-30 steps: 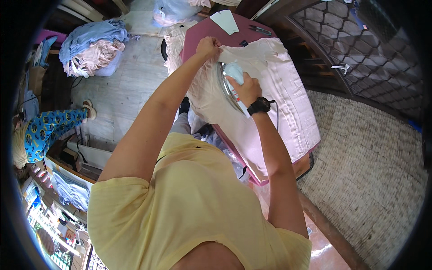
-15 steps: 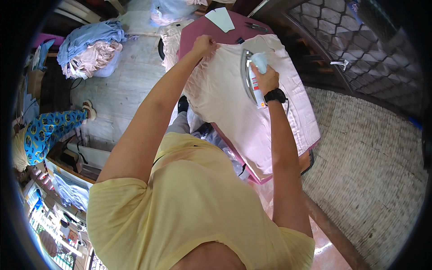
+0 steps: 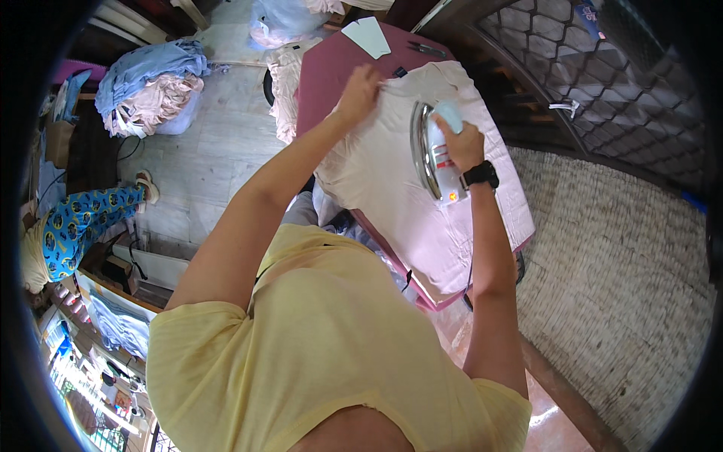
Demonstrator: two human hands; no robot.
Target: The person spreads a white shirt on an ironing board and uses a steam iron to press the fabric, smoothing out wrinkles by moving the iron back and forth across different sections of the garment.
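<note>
from afar i see pale pink cloth (image 3: 376,166), a maroon board (image 3: 324,83), a white-and-silver iron (image 3: 435,157) and blue trousers (image 3: 83,226) with yellow-and-black motifs.

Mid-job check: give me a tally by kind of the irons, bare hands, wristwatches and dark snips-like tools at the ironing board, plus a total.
Iron: 1
Bare hands, left hand and right hand: 2
Wristwatch: 1
Dark snips-like tool: 1
Total: 5

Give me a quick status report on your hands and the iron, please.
Right hand gripping iron over pale pink cloth. Left hand blurred near cloth's far-left edge, contact unclear. White cards and dark tool beyond cloth, apart from iron.
</note>
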